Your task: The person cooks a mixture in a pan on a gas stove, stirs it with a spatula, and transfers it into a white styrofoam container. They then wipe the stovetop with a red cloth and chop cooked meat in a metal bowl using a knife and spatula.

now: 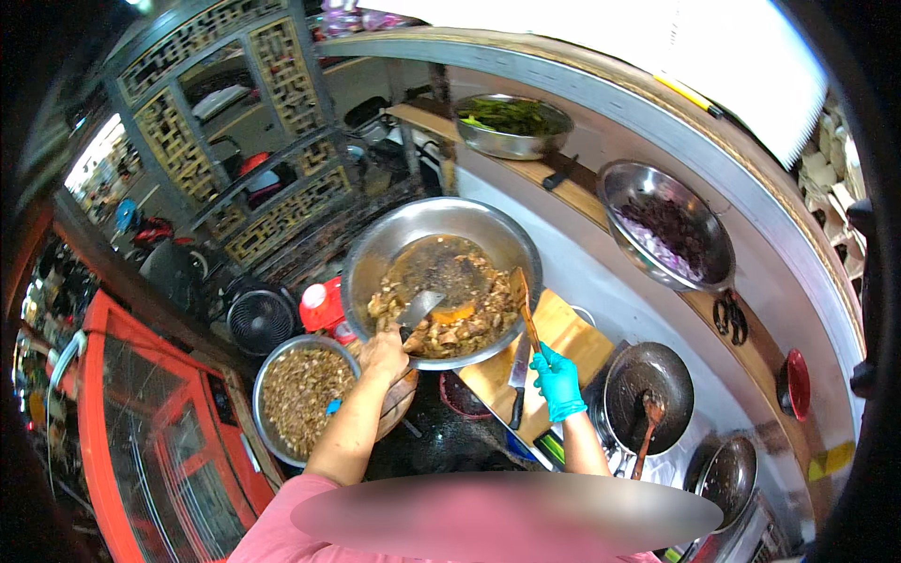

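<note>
A large stainless steel bowl [443, 211] stands before me, holding brown liquid and chopped, cooked-looking food. My left hand [383, 355], bare, grips the dark handle of a metal-bladed utensil [422, 307] at the bowl's near left rim; the blade lies over the food, and its exact kind is unclear. In a teal glove, my right hand [558, 383] is closed around a wooden spatula [526, 299], whose broad end rests at the bowl's right inner wall. Left of my left forearm sits a smaller metal bowl [306, 401] full of chopped brown food with a small blue item in it.
A knife [519, 373] lies on the wooden cutting board [563, 331]. Rightward stands a wok [651, 394] with a wooden utensil, then another pan [732, 478]. The shelf holds bowls of greens [510, 119] and sliced onions [665, 232], plus scissors [731, 318]. A red-and-white container [322, 306] touches the large bowl.
</note>
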A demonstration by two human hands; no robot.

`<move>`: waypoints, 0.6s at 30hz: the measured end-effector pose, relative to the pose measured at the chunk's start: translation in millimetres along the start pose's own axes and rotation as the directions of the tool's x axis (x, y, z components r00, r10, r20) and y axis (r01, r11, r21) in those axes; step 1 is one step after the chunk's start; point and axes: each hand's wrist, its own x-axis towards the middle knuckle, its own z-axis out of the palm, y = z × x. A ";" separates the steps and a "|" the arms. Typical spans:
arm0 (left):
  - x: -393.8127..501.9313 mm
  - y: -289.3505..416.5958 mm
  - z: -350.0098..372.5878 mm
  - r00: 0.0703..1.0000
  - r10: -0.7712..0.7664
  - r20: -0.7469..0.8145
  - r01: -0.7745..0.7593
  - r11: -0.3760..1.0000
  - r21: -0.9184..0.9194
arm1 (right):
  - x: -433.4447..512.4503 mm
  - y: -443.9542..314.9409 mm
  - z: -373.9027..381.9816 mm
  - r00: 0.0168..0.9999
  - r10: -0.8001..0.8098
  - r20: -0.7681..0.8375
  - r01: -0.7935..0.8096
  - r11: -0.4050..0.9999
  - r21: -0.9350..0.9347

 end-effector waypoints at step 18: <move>-123.3 -159.4 -44.7 0.808 -0.584 -0.078 0.566 0.807 -0.172 | 39.3 -73.1 87.5 0.938 -0.104 0.331 0.126 0.991 -0.043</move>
